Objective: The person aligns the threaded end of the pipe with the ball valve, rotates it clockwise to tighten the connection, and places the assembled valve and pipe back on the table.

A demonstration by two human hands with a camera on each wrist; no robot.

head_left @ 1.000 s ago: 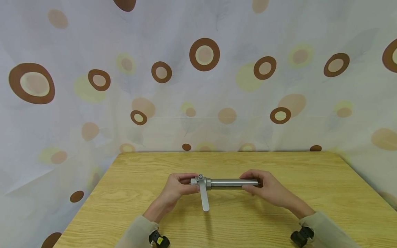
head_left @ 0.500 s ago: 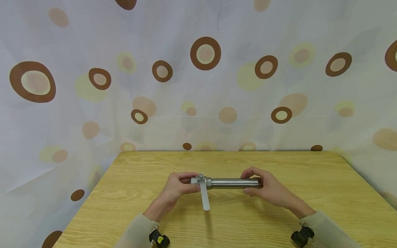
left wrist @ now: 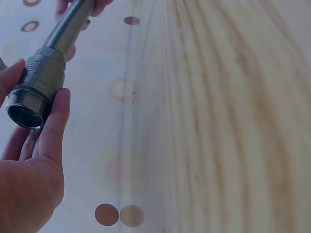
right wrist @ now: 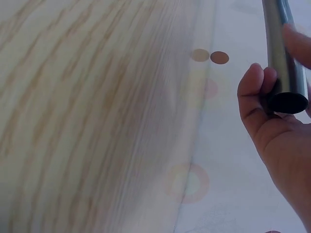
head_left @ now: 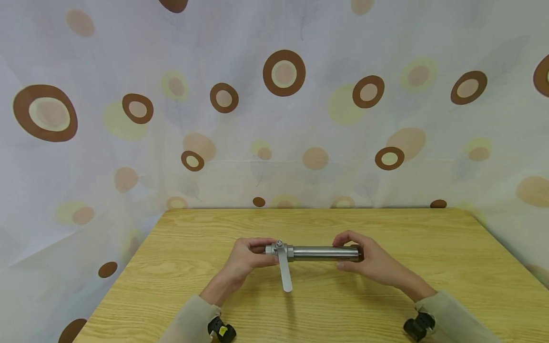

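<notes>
A silver ball valve (head_left: pixel 279 250) with a long flat lever (head_left: pixel 285 274) pointing toward the person is joined to a smooth steel pipe (head_left: pixel 321 253), the two lying in one line across the head view. My left hand (head_left: pixel 245 259) grips the valve's left end between thumb and fingers. In the left wrist view the valve body (left wrist: pixel 43 73) shows its threaded open end. At the pipe's right end, my right hand (head_left: pixel 371 259) curls its fingers round the tube. The right wrist view shows the pipe's dark open end (right wrist: pixel 287 103) inside that hand, thumb across the tube.
Below the hands is a wood-grain table (head_left: pixel 193 228), with the valve's shadow on it. A pale curtain (head_left: pixel 300 124) with brown and yellow circles hangs behind and along the sides. Each wrist carries a small black camera (head_left: pixel 221 329).
My right thumb and fingers have loosened and spread slightly round the pipe's end. The valve and pipe have shifted very slightly to the right; the left hand keeps its hold.
</notes>
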